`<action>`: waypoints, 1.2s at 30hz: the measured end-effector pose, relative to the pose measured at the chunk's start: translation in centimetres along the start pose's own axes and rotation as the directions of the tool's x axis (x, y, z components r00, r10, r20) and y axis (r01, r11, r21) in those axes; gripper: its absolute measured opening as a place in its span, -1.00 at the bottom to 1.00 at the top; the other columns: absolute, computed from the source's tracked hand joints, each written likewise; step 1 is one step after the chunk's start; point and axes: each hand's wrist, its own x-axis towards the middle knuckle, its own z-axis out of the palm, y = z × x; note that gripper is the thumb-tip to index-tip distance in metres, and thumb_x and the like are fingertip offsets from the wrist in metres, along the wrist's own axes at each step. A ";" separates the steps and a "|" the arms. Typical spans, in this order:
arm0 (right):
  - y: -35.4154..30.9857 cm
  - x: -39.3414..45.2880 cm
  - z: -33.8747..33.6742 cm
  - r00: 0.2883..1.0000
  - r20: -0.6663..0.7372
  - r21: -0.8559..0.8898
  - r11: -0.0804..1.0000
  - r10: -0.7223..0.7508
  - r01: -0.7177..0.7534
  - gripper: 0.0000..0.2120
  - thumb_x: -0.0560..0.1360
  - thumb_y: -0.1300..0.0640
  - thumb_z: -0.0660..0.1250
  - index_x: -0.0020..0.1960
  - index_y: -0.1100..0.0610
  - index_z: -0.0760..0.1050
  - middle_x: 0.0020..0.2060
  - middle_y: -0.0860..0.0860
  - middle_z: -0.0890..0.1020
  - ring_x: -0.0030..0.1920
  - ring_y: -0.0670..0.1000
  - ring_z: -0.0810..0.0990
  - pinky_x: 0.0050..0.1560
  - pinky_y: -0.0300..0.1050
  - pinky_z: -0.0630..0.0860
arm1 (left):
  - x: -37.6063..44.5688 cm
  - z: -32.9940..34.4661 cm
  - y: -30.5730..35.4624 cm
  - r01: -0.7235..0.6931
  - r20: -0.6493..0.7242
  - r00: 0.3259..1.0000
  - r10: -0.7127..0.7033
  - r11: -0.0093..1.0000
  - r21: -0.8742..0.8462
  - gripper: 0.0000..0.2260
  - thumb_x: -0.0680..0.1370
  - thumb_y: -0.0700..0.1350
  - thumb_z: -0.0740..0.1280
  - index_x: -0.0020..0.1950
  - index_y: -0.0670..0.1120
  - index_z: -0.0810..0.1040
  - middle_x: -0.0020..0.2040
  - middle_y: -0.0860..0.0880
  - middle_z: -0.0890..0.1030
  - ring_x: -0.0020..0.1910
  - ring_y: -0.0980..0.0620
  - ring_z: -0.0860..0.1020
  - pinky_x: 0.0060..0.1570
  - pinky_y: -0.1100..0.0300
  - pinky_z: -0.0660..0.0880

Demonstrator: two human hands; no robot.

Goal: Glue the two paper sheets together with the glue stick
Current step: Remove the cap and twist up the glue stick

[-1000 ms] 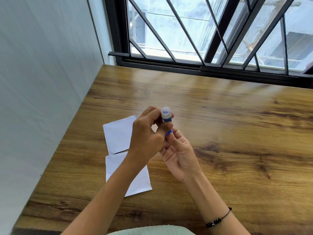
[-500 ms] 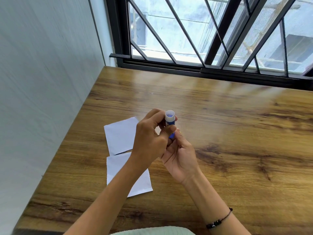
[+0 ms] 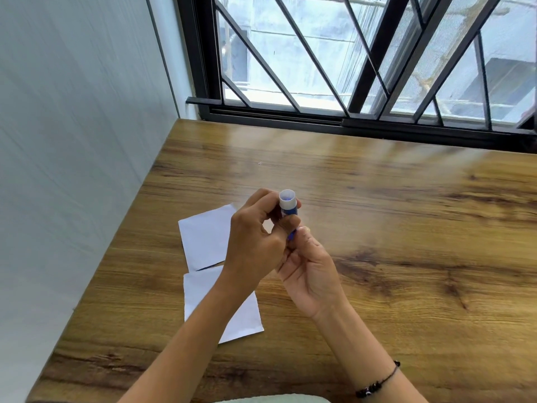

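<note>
A small blue glue stick (image 3: pixel 288 209) with a white top stands upright above the table, held between both hands. My left hand (image 3: pixel 255 242) grips its upper body with thumb and fingers. My right hand (image 3: pixel 309 271) holds its lower end from below, palm turned up; most of the base is hidden by the fingers. Two white paper sheets lie flat on the wooden table (image 3: pixel 392 228) to the left: the far sheet (image 3: pixel 205 238) and the near sheet (image 3: pixel 200 289), partly covered by my left forearm.
A pale wall runs along the table's left edge. A black-framed barred window (image 3: pixel 348 68) closes off the far edge. Bare wood stretches to the right of my hands.
The view has shifted down slightly, so hands and glue stick sit a little lower in the picture. Both hands keep the same hold on the stick; my right fingers shift slightly at its base.
</note>
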 end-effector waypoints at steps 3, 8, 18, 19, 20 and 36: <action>0.2 0.1 0.1 0.999 -0.033 0.050 0.998 0.036 -0.034 -0.71 0.43 0.01 0.23 -0.17 0.15 0.65 -0.35 0.04 0.61 -0.38 -0.07 0.60 -0.37 -0.20 0.57 | -0.1 0.1 0.1 -0.008 0.005 1.000 0.008 1.000 0.013 -0.88 0.40 -0.34 0.36 -0.09 -0.19 0.58 -0.14 -0.09 0.56 -0.16 -0.06 0.54 -0.08 -0.01 0.52; 0.1 -0.4 -0.2 0.999 0.025 -0.014 0.999 0.036 -0.035 -0.71 0.47 0.03 0.23 0.07 0.16 0.56 -0.13 0.09 0.62 -0.14 0.02 0.57 -0.10 -0.12 0.59 | -0.2 -0.1 0.0 0.003 0.011 1.000 -0.003 1.000 -0.009 -0.86 0.42 -0.34 0.34 -0.07 -0.18 0.58 -0.13 -0.06 0.55 -0.14 -0.09 0.56 -0.06 -0.06 0.55; 0.3 -0.6 0.1 1.000 -0.021 0.033 0.999 0.023 -0.022 -0.70 0.43 0.01 0.24 -0.12 0.20 0.64 -0.34 0.09 0.61 -0.35 -0.02 0.59 -0.30 -0.14 0.60 | -0.7 -0.1 0.6 0.004 0.015 1.000 -0.004 1.000 -0.021 -0.84 0.42 -0.34 0.35 -0.08 -0.11 0.57 -0.11 -0.06 0.56 -0.11 -0.05 0.56 -0.03 0.04 0.55; 0.3 -0.5 0.2 0.999 -0.037 0.038 0.999 0.039 -0.038 -0.67 0.43 -0.02 0.23 -0.14 0.20 0.64 -0.33 0.10 0.60 -0.35 -0.01 0.60 -0.31 -0.13 0.60 | -0.7 -0.1 0.6 0.002 0.014 1.000 -0.002 1.000 -0.019 -0.84 0.42 -0.34 0.35 -0.08 -0.12 0.58 -0.11 -0.06 0.56 -0.11 -0.05 0.56 -0.03 0.05 0.54; 0.4 -0.5 0.2 0.998 -0.042 0.032 0.998 0.052 -0.050 -0.65 0.44 -0.05 0.22 -0.15 0.20 0.64 -0.33 0.11 0.61 -0.36 0.00 0.60 -0.31 -0.13 0.60 | -0.8 -0.1 0.6 0.002 0.014 1.000 -0.002 1.000 -0.017 -0.84 0.42 -0.34 0.35 -0.08 -0.13 0.58 -0.11 -0.06 0.56 -0.11 -0.05 0.56 -0.03 0.04 0.54; 0.5 -0.4 0.8 1.000 -0.013 0.021 1.000 -0.004 0.004 -0.71 0.45 0.03 0.23 -0.25 0.14 0.66 -0.47 0.00 0.60 -0.45 -0.10 0.57 -0.36 -0.22 0.57 | -0.8 -0.7 0.7 0.021 -0.018 1.000 -0.022 0.999 -0.050 -0.82 0.41 -0.34 0.35 -0.09 -0.10 0.59 -0.12 -0.05 0.57 -0.12 -0.05 0.57 -0.05 0.09 0.55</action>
